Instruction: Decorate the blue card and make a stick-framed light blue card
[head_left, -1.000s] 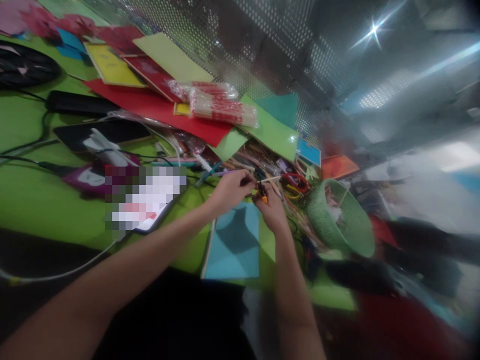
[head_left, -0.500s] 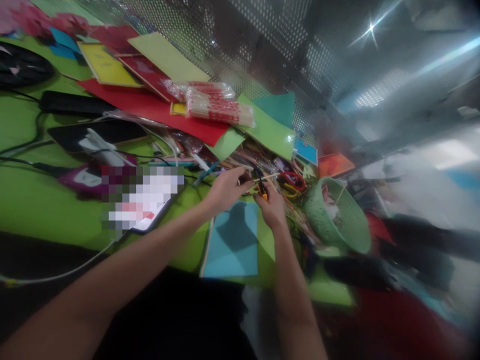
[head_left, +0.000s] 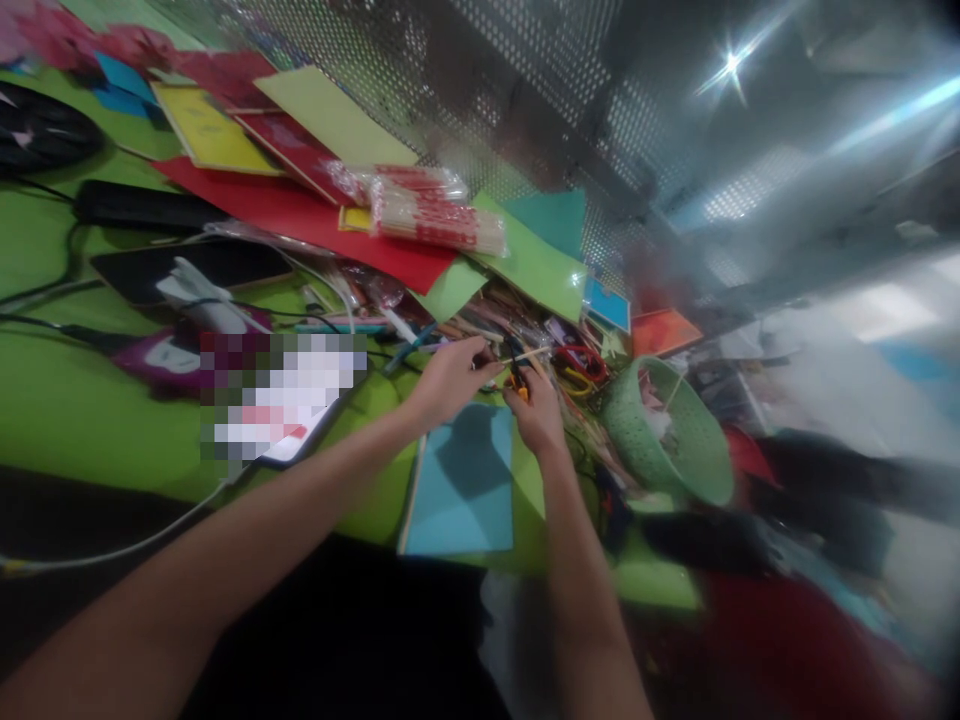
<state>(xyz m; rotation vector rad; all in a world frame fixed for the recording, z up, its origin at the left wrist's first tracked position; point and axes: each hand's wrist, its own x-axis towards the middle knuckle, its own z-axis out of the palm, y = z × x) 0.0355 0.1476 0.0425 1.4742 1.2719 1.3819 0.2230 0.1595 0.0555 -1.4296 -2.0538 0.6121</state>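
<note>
My left hand (head_left: pixel 448 385) pinches a thin pale wooden stick (head_left: pixel 534 355) between thumb and fingers. The stick's free end points to the right, past my other hand. My right hand (head_left: pixel 540 412) is closed round a small orange-and-black hand tool (head_left: pixel 520 384), perhaps pliers; its dark tip meets or crosses the stick, and I cannot tell whether it grips it. Below both hands lies a light blue rectangular card (head_left: pixel 469 500), with their shadow across its upper part. Red-handled scissors (head_left: pixel 589 362) and a yellow handle loop (head_left: pixel 577 382) rest just right of the stick.
A green plastic basket (head_left: pixel 709 465) with scraps inside leans at the right. To the left lies a lit phone (head_left: pixel 300 415) with a white cable. Wrapped stick bundles (head_left: pixel 442 222) rest on red paper (head_left: pixel 307 225) behind. A perforated metal panel (head_left: pixel 517 80) rises at the back.
The view has shifted very slightly. Both hands keep nearly the same place and grip, with the stick and the tool still held together.
</note>
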